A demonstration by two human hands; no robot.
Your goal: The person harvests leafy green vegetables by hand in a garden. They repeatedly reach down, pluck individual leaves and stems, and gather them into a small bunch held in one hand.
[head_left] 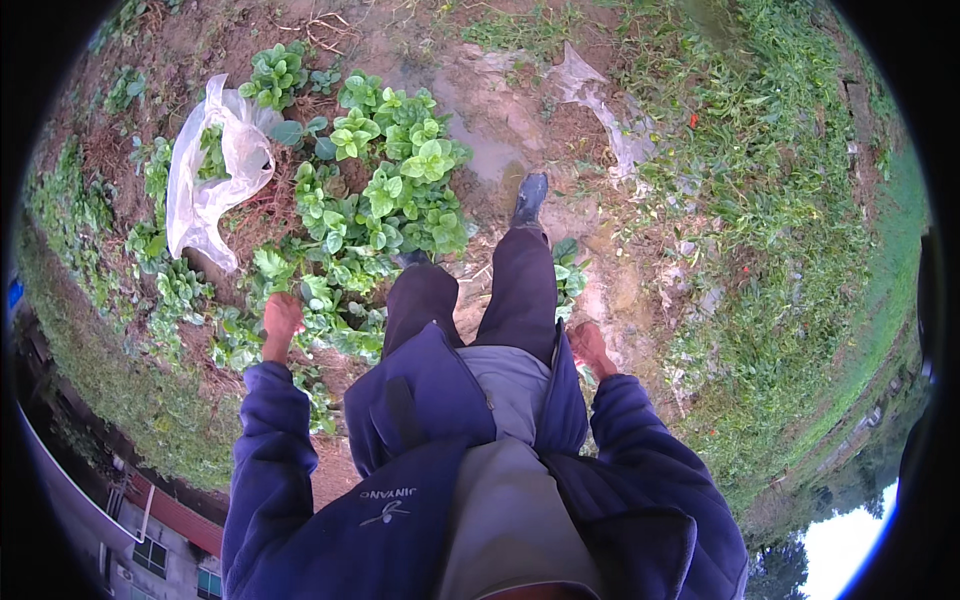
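My left hand (283,321) hangs low with its fingers curled, back of the hand up, over the left side of the leafy bed. A pale green lobed leaf (273,268) shows right beyond its knuckles; whether the fingers grip it is hidden. My right hand (589,347) is beside the open front of my dark blue jacket (566,390), fingers bent and partly covered by the cloth. Just past it are dark green leaves (570,271); I cannot tell if hand and leaves touch. Broad-leaved green plants (397,165) grow thickly ahead of my left leg.
A translucent white plastic bag (214,180) lies among plants at the left. My dark boot (531,196) stands on wet, muddy soil (495,150). Torn plastic film (600,97) lies ahead, beside tangled green plants (757,225) on the right. A building (157,544) appears at lower left.
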